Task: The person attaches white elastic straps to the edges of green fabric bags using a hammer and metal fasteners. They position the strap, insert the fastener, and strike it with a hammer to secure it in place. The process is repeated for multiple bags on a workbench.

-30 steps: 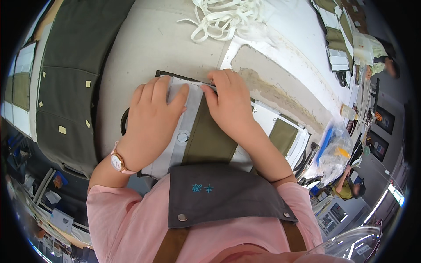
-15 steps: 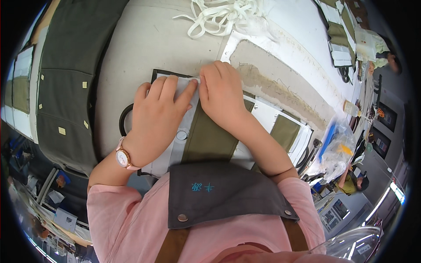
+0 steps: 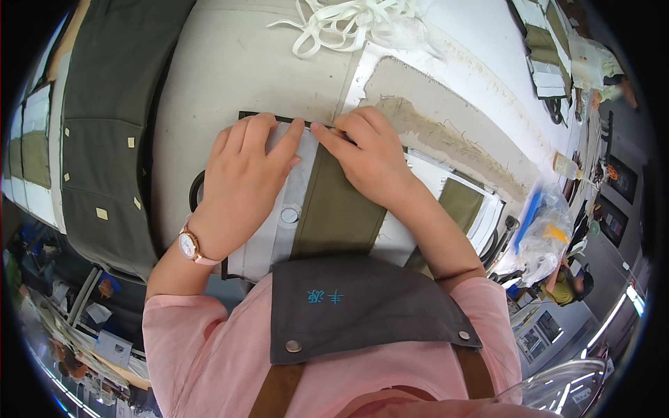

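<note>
Under both hands lies a flat panel with an olive fabric strip (image 3: 334,226), white and clear sections, and a dark binding (image 3: 252,113) along its far edge. A small round ring-like spot (image 3: 289,215) shows on the clear section. My left hand (image 3: 242,164) rests palm-down on the panel's left part, fingers stretched to the dark edge and thumb on the clear section. Just right of it, my right hand (image 3: 369,157) is at the same edge. Its index finger points left along the binding and the others curl over the edge; its thumb is hidden.
A tangle of white tape (image 3: 348,24) lies on the table's far side. Dark fabric with pale tabs (image 3: 104,160) hangs or lies at the left. Frayed beige cloth (image 3: 439,118) is beyond my right arm. A clear plastic bag (image 3: 547,237) and more panels (image 3: 547,52) are rightward.
My right hand has shifted slightly right and nearer; its index finger is now extended along the edge instead of folded in a pinch. More of the dark binding shows. My left hand stays nearly put.
</note>
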`<control>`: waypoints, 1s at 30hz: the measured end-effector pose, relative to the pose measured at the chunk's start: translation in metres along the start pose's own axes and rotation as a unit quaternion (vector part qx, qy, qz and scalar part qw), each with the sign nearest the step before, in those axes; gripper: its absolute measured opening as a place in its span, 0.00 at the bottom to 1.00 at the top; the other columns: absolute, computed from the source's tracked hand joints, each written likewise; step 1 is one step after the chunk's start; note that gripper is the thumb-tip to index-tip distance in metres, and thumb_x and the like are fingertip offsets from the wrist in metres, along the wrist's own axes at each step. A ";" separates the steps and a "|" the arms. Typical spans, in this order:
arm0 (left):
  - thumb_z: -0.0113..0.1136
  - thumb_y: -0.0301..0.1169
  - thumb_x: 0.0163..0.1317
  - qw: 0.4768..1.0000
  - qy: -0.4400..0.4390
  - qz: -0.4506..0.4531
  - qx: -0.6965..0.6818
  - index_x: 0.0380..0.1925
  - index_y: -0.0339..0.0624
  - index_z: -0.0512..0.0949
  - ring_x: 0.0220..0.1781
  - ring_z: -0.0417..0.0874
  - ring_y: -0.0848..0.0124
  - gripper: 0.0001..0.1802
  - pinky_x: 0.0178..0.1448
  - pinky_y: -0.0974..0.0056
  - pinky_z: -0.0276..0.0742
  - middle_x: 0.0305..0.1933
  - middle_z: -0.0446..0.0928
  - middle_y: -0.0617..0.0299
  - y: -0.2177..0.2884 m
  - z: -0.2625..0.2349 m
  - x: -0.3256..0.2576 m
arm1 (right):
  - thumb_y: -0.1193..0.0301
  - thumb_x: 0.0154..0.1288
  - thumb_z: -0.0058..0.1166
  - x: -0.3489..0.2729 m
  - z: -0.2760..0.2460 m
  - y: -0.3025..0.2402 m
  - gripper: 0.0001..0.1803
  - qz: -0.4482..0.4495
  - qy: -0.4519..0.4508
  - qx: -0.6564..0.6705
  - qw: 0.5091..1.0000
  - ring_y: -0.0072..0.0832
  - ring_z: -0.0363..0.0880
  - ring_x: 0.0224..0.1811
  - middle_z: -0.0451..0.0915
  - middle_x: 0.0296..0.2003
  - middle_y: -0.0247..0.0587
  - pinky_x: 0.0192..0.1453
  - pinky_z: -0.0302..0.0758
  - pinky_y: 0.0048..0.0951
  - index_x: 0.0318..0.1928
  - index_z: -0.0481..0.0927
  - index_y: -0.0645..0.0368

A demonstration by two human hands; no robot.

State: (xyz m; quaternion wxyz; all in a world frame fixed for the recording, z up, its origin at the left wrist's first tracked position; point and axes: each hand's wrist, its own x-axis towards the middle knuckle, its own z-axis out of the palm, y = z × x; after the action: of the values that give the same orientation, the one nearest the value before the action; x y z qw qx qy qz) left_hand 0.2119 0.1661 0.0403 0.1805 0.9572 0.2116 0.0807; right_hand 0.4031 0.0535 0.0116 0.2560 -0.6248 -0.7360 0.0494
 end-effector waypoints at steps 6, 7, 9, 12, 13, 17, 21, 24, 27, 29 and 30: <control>0.67 0.30 0.57 0.997 0.008 0.030 0.075 0.57 0.47 0.80 0.55 0.78 0.59 0.25 0.60 0.55 0.74 0.53 0.75 0.56 0.007 0.003 0.000 | 0.74 0.52 0.58 0.006 0.006 -0.016 0.16 0.013 0.028 -0.063 0.998 0.35 0.72 0.42 0.73 0.36 0.36 0.44 0.72 0.36 0.44 0.83 0.61; 0.67 0.30 0.57 0.996 0.011 0.051 0.070 0.57 0.47 0.80 0.56 0.78 0.60 0.25 0.61 0.54 0.74 0.53 0.75 0.56 0.005 0.003 0.002 | 0.74 0.52 0.58 0.007 0.005 -0.019 0.16 0.024 0.030 -0.074 0.997 0.35 0.71 0.41 0.73 0.36 0.36 0.44 0.71 0.37 0.43 0.83 0.61; 0.64 0.29 0.58 0.996 0.006 0.072 0.057 0.57 0.46 0.80 0.57 0.78 0.60 0.24 0.64 0.53 0.73 0.54 0.76 0.55 0.004 0.003 0.004 | 0.75 0.52 0.58 0.006 0.005 -0.019 0.13 0.059 0.028 -0.036 0.997 0.38 0.72 0.42 0.74 0.37 0.38 0.47 0.70 0.39 0.42 0.81 0.60; 0.60 0.28 0.59 0.996 -0.007 0.076 0.044 0.57 0.45 0.79 0.58 0.77 0.60 0.23 0.68 0.52 0.70 0.55 0.76 0.53 0.007 0.004 -0.001 | 0.79 0.53 0.58 0.003 0.002 -0.016 0.11 0.151 0.032 0.033 0.987 0.42 0.73 0.43 0.74 0.38 0.42 0.49 0.69 0.41 0.40 0.79 0.59; 0.60 0.29 0.60 0.996 -0.004 0.079 0.046 0.58 0.46 0.79 0.58 0.77 0.60 0.23 0.68 0.52 0.70 0.55 0.76 0.52 0.010 0.004 -0.002 | 0.80 0.54 0.58 0.001 0.001 -0.015 0.11 0.188 0.033 0.059 0.980 0.43 0.73 0.43 0.74 0.38 0.43 0.49 0.69 0.41 0.39 0.78 0.59; 0.65 0.34 0.58 0.997 -0.013 0.067 0.048 0.59 0.49 0.79 0.59 0.76 0.59 0.26 0.64 0.53 0.71 0.55 0.76 0.53 0.017 0.004 0.001 | 0.83 0.54 0.57 0.000 0.002 -0.009 0.10 0.186 0.029 0.099 0.977 0.45 0.73 0.43 0.75 0.38 0.44 0.49 0.69 0.42 0.38 0.78 0.60; 0.69 0.37 0.55 0.996 -0.017 0.060 0.070 0.61 0.53 0.78 0.60 0.75 0.60 0.31 0.62 0.53 0.71 0.56 0.75 0.55 0.019 0.007 0.001 | 0.83 0.56 0.57 -0.002 0.005 -0.008 0.09 0.161 0.070 0.105 0.979 0.43 0.74 0.41 0.76 0.36 0.42 0.47 0.71 0.42 0.38 0.79 0.61; 0.68 0.37 0.57 0.996 -0.007 0.066 0.065 0.60 0.51 0.78 0.59 0.76 0.61 0.28 0.60 0.54 0.71 0.54 0.75 0.55 0.019 0.008 0.003 | 0.80 0.54 0.58 -0.007 0.006 -0.004 0.09 0.091 0.082 0.072 0.990 0.40 0.73 0.41 0.75 0.36 0.39 0.47 0.72 0.40 0.37 0.79 0.60; 0.67 0.37 0.57 0.996 -0.001 0.060 0.061 0.60 0.48 0.78 0.59 0.76 0.62 0.28 0.59 0.53 0.71 0.53 0.75 0.57 0.018 0.008 0.002 | 0.76 0.50 0.58 -0.007 0.001 0.003 0.09 0.011 0.055 0.032 0.998 0.36 0.73 0.41 0.75 0.36 0.36 0.46 0.73 0.37 0.35 0.79 0.59; 0.67 0.37 0.58 0.998 0.004 0.047 0.048 0.60 0.45 0.78 0.58 0.76 0.62 0.28 0.58 0.54 0.71 0.52 0.75 0.58 0.017 0.011 0.002 | 0.74 0.48 0.57 -0.008 -0.001 0.004 0.08 -0.023 0.033 -0.003 0.999 0.34 0.72 0.41 0.75 0.36 0.35 0.44 0.73 0.35 0.33 0.79 0.58; 0.67 0.37 0.58 0.997 0.003 0.050 0.063 0.59 0.43 0.77 0.58 0.76 0.62 0.28 0.58 0.54 0.71 0.51 0.75 0.59 0.017 0.011 0.002 | 0.73 0.47 0.57 -0.009 -0.001 0.003 0.08 -0.033 0.023 -0.024 0.999 0.34 0.72 0.41 0.75 0.35 0.35 0.43 0.74 0.34 0.32 0.79 0.58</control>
State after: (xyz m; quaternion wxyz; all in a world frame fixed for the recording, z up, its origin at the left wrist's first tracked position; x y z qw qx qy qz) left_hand 0.2232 0.1491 0.0364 0.1152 0.9757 0.1684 0.0793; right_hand 0.4072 0.0455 0.0082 0.2596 -0.6072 -0.7509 0.0091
